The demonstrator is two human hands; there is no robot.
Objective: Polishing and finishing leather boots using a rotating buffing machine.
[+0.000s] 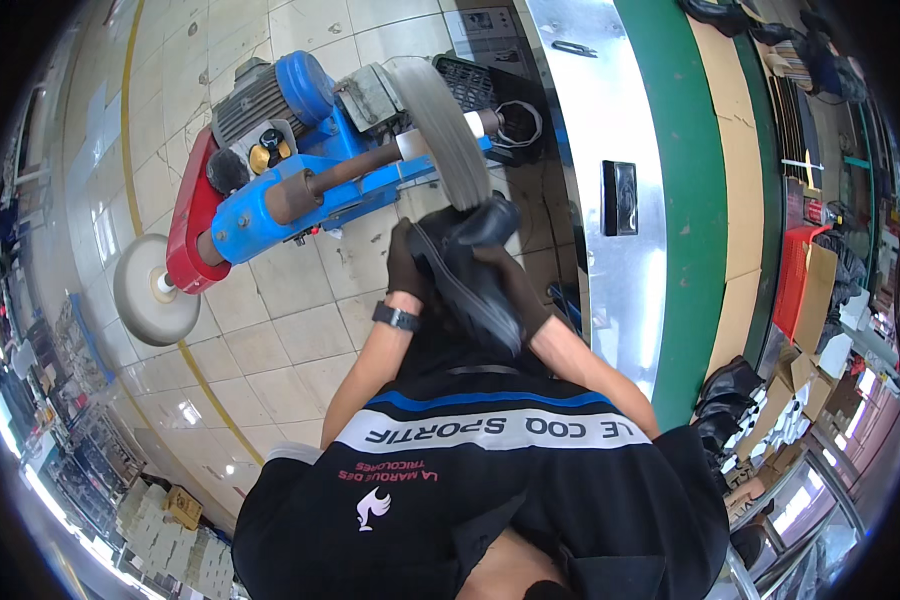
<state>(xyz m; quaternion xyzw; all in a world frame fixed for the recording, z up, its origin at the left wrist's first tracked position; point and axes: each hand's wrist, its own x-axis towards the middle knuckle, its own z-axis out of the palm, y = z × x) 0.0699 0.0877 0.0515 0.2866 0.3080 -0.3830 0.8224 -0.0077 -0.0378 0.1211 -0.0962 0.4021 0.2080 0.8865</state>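
Both my hands wear dark gloves and hold a black shoe [462, 285] in front of my lap. My left hand [406, 265] wraps round its left side, with a black watch on the wrist. On the opposite side my right hand [511, 283] grips it, fingers partly hidden behind the black upper. A rounded black part at the shoe's far end lies right against the lower rim of a grey buffing wheel [440, 130]; whether they touch I cannot tell. The wheel sits on the shaft of a blue machine [260, 215].
A pale second wheel [155, 290] is on the machine's left end, beside a red guard [192, 215]. To my right runs a metal-topped bench [610, 110] with a black rectangular item [620, 198] and snips [575, 48]. Black shoes [725, 400] are heaped beyond. A dark crate [465, 80] stands behind the wheel.
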